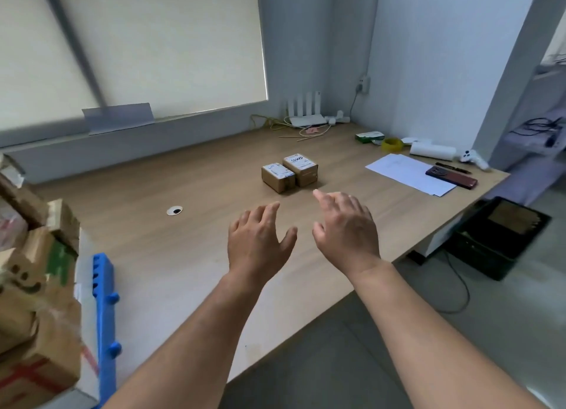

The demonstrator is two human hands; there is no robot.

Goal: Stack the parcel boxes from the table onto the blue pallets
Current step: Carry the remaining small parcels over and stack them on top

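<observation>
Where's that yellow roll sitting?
In the head view, the yellow roll lies far right on the table, between a green box and a white paper roll.

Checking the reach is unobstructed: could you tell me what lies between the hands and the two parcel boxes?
In the head view, only bare table separates the left hand and right hand from the parcel boxes.

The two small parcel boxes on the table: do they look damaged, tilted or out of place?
Nothing stands out. The left parcel box and the right parcel box stand flat on the table, close side by side, labels up, with no visible dents or tears.
</observation>
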